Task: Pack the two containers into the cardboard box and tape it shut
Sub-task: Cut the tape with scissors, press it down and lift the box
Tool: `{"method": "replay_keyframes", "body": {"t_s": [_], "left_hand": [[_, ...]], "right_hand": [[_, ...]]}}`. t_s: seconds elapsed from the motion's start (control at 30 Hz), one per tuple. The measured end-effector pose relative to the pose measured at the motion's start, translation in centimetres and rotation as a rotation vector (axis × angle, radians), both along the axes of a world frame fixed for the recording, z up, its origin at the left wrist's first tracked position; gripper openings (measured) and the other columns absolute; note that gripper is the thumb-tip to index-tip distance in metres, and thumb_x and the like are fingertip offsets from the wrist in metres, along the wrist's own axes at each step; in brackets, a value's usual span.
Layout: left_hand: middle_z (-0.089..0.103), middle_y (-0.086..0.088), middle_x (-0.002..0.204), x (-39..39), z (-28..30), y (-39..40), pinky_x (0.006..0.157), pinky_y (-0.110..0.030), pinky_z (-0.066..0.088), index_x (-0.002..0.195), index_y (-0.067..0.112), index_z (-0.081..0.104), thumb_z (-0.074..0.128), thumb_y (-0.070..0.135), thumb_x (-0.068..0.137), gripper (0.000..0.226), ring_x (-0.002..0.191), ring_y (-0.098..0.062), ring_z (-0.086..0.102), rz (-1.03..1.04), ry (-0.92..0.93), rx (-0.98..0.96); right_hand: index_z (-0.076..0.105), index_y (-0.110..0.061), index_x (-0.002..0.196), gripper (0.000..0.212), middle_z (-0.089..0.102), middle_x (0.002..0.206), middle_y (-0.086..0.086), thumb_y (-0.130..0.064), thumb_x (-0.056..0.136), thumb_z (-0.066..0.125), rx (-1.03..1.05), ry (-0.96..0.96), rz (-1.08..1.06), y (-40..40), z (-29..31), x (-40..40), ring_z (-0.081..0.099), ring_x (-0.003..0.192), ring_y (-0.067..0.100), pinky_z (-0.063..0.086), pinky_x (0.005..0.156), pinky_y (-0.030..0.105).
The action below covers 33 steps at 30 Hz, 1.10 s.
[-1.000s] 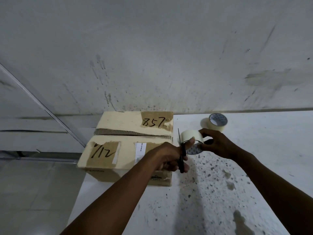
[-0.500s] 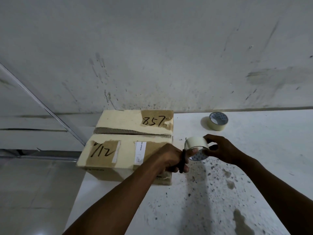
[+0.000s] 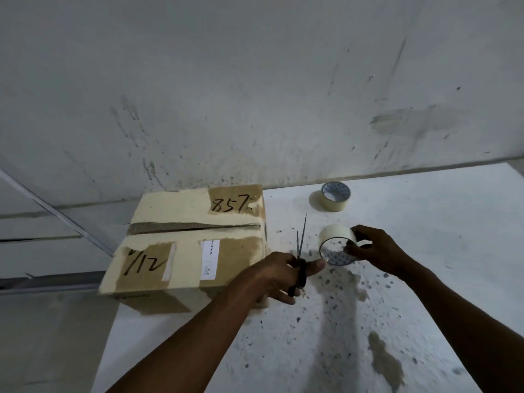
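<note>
The cardboard box (image 3: 184, 242) sits at the table's left edge with its top flaps folded down and a narrow gap showing between them; "857" and "9/12" are written on it. The two containers are not visible. My left hand (image 3: 272, 275) holds black scissors (image 3: 300, 251), blades slightly apart and pointing up, just right of the box. My right hand (image 3: 377, 251) grips a pale roll of tape (image 3: 337, 239) held on edge a little right of the scissors. My left thumb reaches toward the roll.
A second tape roll (image 3: 334, 197) lies flat near the wall at the back. The white speckled table (image 3: 326, 336) has its left edge just beside the box, with a floor drop beyond. A scuffed wall stands right behind.
My left hand with the scissors has pulled slightly away from the tape roll, and the blades now stick up in clear view. The right hand still holds the roll, a bit lower.
</note>
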<state>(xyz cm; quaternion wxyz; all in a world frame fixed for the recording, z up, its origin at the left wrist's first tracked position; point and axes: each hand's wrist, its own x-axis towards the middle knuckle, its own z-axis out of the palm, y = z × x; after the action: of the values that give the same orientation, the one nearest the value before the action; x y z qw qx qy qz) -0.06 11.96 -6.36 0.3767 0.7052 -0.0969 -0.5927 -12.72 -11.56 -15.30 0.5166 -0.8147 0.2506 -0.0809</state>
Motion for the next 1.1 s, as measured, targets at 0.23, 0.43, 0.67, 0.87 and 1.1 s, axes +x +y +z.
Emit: {"method": "replay_keyframes", "body": {"t_s": [0.23,0.43,0.67,0.87,1.1], "left_hand": [[0.059,-0.008,0.077,-2.1,-3.6,-2.3,0.053,-0.029,0.032,0.104,0.012,0.045,0.034,0.011,0.086,0.021,0.071,-0.023,0.022,0.280,0.153,-0.026],[0.067,-0.028,0.108,-4.1,-5.5,-3.3,0.065,-0.034,0.053,0.091,0.013,0.039,0.068,0.031,0.088,0.034,0.070,-0.024,0.060,0.168,-0.182,-0.138],[0.067,-0.017,0.097,-4.4,-7.5,-4.5,0.063,-0.036,0.053,0.084,0.019,0.046,0.068,0.028,0.088,0.025,0.080,-0.031,0.068,0.148,-0.514,-0.086],[0.064,-0.010,0.083,-4.9,-7.6,-5.7,0.067,-0.044,0.056,0.079,0.015,0.051,0.070,0.022,0.086,0.022,0.075,-0.028,0.065,0.154,-0.792,-0.081],[0.066,-0.011,0.119,-6.6,-8.0,-6.8,0.076,-0.023,0.045,0.120,0.009,0.062,0.046,0.015,0.100,0.026,0.105,-0.024,0.063,0.048,-0.735,-0.085]], "right_hand": [[0.055,-0.011,0.099,0.044,0.073,0.079,0.015,-0.039,0.074,0.078,0.152,0.136,-0.483,-0.5,-1.7,-1.7,0.066,0.061,0.024,0.055,0.061,0.039],[0.069,0.001,0.065,0.045,0.071,0.067,0.019,-0.042,0.080,0.073,0.109,0.223,-0.606,-0.4,-2.4,-1.5,0.070,0.060,0.028,0.055,0.068,0.035],[0.065,0.002,0.097,0.048,0.069,0.100,0.023,-0.043,0.083,0.068,-0.019,0.351,-0.617,-0.5,-4.2,-1.6,0.067,0.092,0.034,0.052,0.088,0.040],[0.059,-0.021,0.099,0.018,0.067,0.089,0.001,-0.037,0.092,0.057,-0.025,0.080,-0.342,5.2,-0.8,-1.9,0.065,0.072,0.016,0.044,0.055,0.020],[0.067,-0.008,0.104,0.015,0.070,0.080,0.007,-0.013,0.092,0.061,0.049,0.144,-0.239,7.5,-1.9,-1.2,0.067,0.052,0.013,0.056,0.049,0.026]]}}
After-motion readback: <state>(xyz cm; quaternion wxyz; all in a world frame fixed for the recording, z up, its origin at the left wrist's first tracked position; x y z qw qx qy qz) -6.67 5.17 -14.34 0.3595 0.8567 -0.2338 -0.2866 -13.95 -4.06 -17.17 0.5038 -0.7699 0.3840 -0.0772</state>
